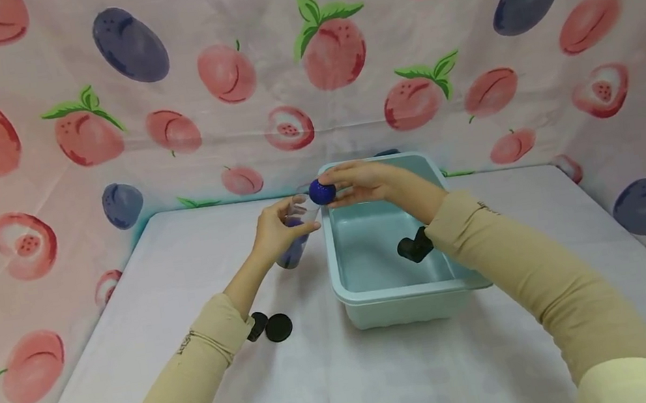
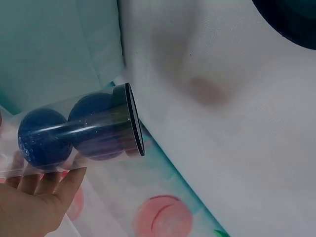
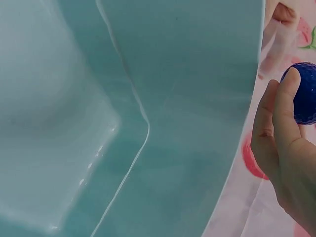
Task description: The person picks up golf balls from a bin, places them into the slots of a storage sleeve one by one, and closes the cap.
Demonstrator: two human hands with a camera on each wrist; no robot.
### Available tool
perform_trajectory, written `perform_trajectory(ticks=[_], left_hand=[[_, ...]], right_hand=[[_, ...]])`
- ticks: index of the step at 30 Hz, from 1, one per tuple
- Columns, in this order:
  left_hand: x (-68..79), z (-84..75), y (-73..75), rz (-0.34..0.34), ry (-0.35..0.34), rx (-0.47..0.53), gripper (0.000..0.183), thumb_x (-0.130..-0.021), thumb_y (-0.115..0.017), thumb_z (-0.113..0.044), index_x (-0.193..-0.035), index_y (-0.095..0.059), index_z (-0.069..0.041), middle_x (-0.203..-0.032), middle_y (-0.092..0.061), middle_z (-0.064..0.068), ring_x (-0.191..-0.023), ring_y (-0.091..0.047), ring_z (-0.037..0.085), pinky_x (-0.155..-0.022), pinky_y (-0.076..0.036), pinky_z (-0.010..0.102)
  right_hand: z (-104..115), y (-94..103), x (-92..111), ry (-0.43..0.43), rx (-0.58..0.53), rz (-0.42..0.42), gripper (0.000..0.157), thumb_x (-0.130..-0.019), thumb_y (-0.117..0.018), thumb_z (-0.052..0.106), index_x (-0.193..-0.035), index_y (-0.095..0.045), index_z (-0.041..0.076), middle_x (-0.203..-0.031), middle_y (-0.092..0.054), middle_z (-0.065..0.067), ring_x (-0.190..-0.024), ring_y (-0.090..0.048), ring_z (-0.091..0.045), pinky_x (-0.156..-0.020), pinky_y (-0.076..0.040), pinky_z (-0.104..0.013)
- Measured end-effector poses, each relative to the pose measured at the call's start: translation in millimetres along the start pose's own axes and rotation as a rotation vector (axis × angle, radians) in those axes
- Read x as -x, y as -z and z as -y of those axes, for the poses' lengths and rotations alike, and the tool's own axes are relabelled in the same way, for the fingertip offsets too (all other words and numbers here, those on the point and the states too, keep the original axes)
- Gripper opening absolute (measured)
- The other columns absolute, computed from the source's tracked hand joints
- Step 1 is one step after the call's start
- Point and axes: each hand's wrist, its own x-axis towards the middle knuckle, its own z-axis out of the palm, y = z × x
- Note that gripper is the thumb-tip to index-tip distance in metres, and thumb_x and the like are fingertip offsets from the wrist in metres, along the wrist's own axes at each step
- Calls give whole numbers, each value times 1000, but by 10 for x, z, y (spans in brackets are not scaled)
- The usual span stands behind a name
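Observation:
My left hand (image 1: 275,233) grips a clear plastic tube (image 1: 291,255), tilted beside the basin's left edge. Two blue balls (image 2: 45,138) sit in line inside it, and a black cap (image 2: 130,120) closes its lower end. Between the fingertips of my right hand (image 1: 362,181) is a dark blue golf ball (image 1: 322,192) with a dimpled surface. That ball is right at the tube's upper end, above the basin's far left rim. In the right wrist view the golf ball (image 3: 306,94) is partly cut off by the frame edge.
A light blue plastic basin (image 1: 398,293) stands under my right forearm. Black pieces (image 1: 412,248) lie inside it, partly covered by the sleeve. Two round black caps (image 1: 279,327) rest on the white table near my left sleeve. A fruit-printed cloth (image 1: 292,157) hangs behind.

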Motion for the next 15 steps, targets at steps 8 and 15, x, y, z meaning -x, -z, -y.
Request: perform_trajectory(ticks=[8, 15], left_hand=[[6, 0, -4, -1, 7, 3, 54, -78, -77, -17, -127, -58, -6, -118, -65, 18, -108, -62, 33, -94, -50, 44], [41, 4, 46, -5, 47, -31, 54, -79, -77, -19, -128, -57, -9, -121, -64, 16, -106, -62, 31, -93, -50, 47]], right_hand=[[8, -59, -37, 9, -19, -24, 44, -98, -46, 12, -140, -39, 0, -120, -46, -13, -106, -51, -25, -84, -56, -29], [14, -108, -49, 28, 8, 5, 46, -99, -45, 12, -142, -36, -1, -125, -45, -16, -112, -51, -30, -80, -56, -29]])
